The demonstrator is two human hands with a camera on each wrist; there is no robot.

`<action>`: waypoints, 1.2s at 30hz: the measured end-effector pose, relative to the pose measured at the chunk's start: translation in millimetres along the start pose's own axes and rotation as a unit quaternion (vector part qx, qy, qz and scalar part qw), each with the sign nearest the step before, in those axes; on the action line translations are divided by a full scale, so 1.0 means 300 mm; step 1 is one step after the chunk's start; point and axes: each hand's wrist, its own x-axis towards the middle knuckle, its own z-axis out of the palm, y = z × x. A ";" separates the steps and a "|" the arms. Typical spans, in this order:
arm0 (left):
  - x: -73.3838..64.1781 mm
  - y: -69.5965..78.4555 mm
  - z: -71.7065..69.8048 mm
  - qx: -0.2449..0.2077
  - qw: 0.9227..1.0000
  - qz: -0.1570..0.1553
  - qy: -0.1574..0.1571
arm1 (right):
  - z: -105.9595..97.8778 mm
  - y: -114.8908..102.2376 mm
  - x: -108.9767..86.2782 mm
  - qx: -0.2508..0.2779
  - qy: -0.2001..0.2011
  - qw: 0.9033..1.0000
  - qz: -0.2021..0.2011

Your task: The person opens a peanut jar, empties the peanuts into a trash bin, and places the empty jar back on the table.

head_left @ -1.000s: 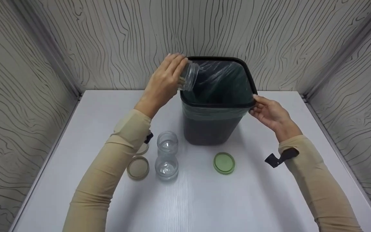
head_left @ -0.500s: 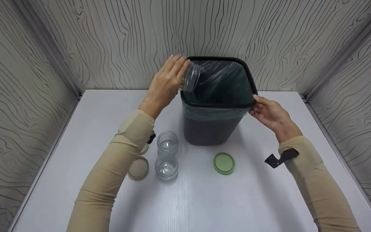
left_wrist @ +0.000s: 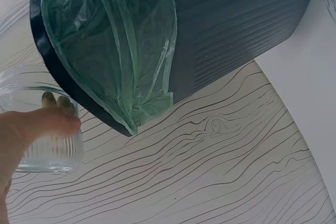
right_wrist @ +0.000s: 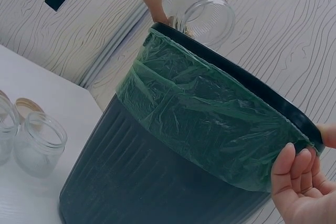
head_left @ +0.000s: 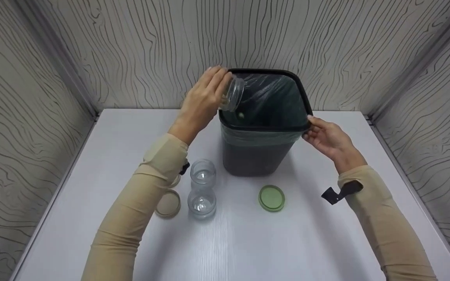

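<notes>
My left hand [head_left: 205, 93] grips a clear glass jar [head_left: 233, 93], tipped on its side with its mouth over the left rim of a dark bin [head_left: 254, 156]. Small greenish-brown rounded pieces [left_wrist: 58, 100] show through the glass in the left wrist view. Inside the bin, just below the jar's mouth, is one small pale piece [head_left: 241, 115]. A green plastic liner [right_wrist: 210, 114] is folded over the bin's rim. My right hand [head_left: 328, 138] pinches the bin's right front corner, thumb above the rim and fingers against the liner.
Two uncovered glass jars [head_left: 202, 205] stand on the white table [head_left: 225, 249] in front of the bin. Left of them lie a beige lid [head_left: 168, 203] and another lid, partly hidden by the left sleeve. A green lid [head_left: 272, 198] lies right of the jars. Patterned walls [head_left: 170, 47] enclose the table.
The left hand has shifted slightly right, tipping the jar a little further over the bin. A small pale piece now shows below its mouth. My right hand has stayed at the rim.
</notes>
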 end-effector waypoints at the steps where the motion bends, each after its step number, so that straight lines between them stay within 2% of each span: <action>1: -0.001 0.000 0.000 0.001 1.000 0.001 0.000 | -0.001 0.000 0.001 0.000 0.001 1.000 0.001; 13: -0.010 0.000 -0.014 0.020 0.998 0.051 -0.012 | 0.002 -0.001 -0.002 0.008 0.009 1.000 0.004; 18: -0.009 0.007 -0.022 0.050 0.996 0.067 -0.020 | 0.001 -0.001 0.000 0.012 0.007 1.000 0.004; 21: -0.008 0.008 -0.024 0.055 0.996 0.065 -0.025 | 0.001 0.001 0.003 0.011 0.004 1.000 0.004; 25: -0.010 0.004 -0.021 0.040 0.997 0.052 -0.031 | 0.000 0.003 0.006 0.004 0.004 1.000 0.004; 29: -0.013 -0.004 -0.017 0.023 0.999 0.035 -0.026 | -0.001 0.003 0.007 0.009 0.005 1.000 0.005; 36: -0.013 -0.008 -0.012 0.008 0.999 0.028 -0.015 | -0.001 0.002 0.003 0.008 0.007 1.000 0.003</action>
